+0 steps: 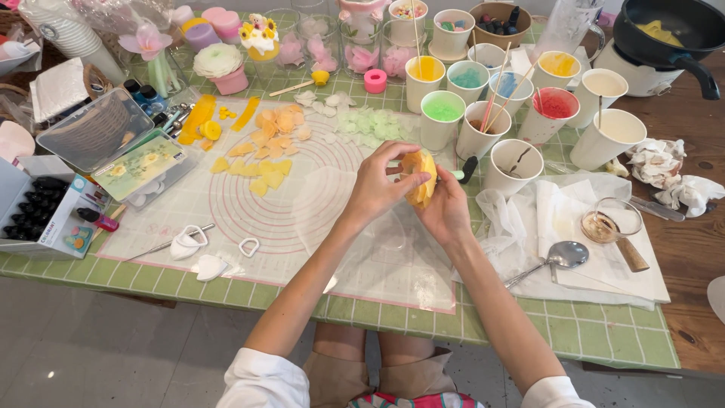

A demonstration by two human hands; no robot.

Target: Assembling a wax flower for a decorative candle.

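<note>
1. The yellow-orange wax flower [420, 178] is sitting above the middle of the clear work mat [302, 204], held off its surface between both hands.
2. Right hand [447, 211] is cupping it from below and behind, fingers curled round its lower side.
3. Left hand [377, 185] is coming in from the left, fingertips pinching the flower's upper rim.
4. Long axis is running near upright, slightly tilted.
5. Loose orange petals [273, 136] are lying well apart, up-left.

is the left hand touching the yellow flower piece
Touching: the head view shows the left hand's fingertips pressed onto the yellow flower piece, which the right hand cups from behind.
</note>
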